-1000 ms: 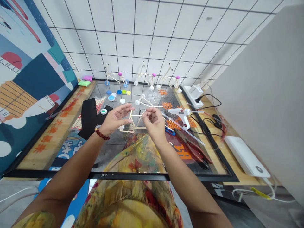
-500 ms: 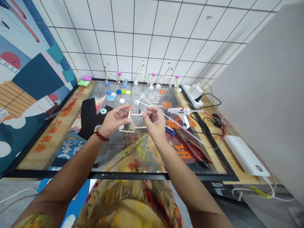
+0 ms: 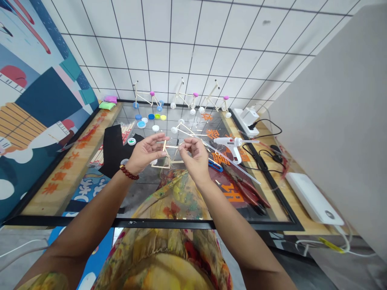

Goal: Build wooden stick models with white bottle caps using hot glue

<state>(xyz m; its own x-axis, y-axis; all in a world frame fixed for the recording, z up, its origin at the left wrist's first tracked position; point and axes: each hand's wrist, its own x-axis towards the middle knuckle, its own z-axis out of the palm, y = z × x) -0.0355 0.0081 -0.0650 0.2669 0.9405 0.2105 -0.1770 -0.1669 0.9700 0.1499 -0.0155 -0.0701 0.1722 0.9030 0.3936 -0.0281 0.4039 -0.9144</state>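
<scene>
Spanning the gap between the hands above the worktop (image 3: 145,192), nearer the left: small angular frame of slim, pale, matt wooden sticks (image 3: 161,166). Long axis of upper pale crosspiece (image 3: 171,147) running left to right, far end at the right hand (image 3: 196,159), pinched between thumb and fingertips. Left hand (image 3: 142,155) half open, fingers extended, thumb beside short upright stick (image 3: 165,145); firmness of hold impossible to tell. Just right of the right hand: smooth white plastic glue gun (image 3: 232,148).
</scene>
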